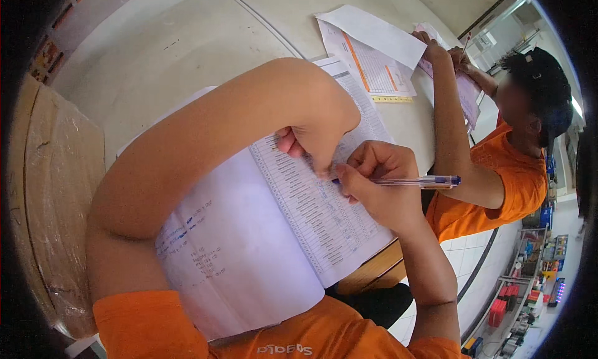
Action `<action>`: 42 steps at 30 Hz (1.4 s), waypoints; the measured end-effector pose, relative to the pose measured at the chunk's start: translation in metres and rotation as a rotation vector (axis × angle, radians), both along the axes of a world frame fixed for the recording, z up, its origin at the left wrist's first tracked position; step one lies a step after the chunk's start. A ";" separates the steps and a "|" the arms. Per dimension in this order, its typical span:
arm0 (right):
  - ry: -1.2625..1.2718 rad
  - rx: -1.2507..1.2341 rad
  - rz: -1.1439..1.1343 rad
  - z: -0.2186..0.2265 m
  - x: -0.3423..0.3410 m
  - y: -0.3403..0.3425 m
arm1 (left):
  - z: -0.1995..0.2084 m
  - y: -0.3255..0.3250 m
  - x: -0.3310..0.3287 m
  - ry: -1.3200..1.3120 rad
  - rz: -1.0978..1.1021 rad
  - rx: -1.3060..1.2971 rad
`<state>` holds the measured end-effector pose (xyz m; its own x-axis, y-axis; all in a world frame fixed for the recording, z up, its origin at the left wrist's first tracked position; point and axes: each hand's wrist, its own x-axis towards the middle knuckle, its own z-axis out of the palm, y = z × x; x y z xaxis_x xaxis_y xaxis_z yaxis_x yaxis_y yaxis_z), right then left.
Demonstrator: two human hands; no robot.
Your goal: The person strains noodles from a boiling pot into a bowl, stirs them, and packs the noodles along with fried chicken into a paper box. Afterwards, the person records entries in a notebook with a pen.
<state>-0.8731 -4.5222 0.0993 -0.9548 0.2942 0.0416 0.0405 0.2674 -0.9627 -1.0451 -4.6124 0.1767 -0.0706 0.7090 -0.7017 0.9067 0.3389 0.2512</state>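
Note:
An open booklet [249, 265] lies before me at the table's edge. Its left page carries handwriting, and its right page [317, 222] is a printed table with pen marks in it. My right hand [383, 178] grips a clear-barrelled pen [411, 182] with a blue end, its tip low over the right page. From the left, my left hand [321, 113] bends sharply at the wrist over the same page. One of its digits points down at the rows close to the pen tip, while other fingers curl beneath the palm; nothing shows in them.
Beyond the booklet lie loose sheets [374, 60] and a yellow ruler [392, 100] on the pale table [174, 53]. At the right a person in an orange shirt [498, 178] handles papers. A cardboard box [62, 203] stands at left; shelves [517, 284] stand lower right.

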 end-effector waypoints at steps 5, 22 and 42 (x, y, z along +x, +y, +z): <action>0.005 0.002 -0.034 0.000 0.001 -0.002 | 0.002 -0.001 0.002 0.007 0.024 0.012; 0.090 0.087 -0.053 -0.003 0.001 -0.004 | 0.000 0.002 0.002 -0.003 0.018 0.007; 0.072 0.028 -0.015 -0.005 0.005 0.002 | -0.001 0.001 0.005 0.038 0.028 0.041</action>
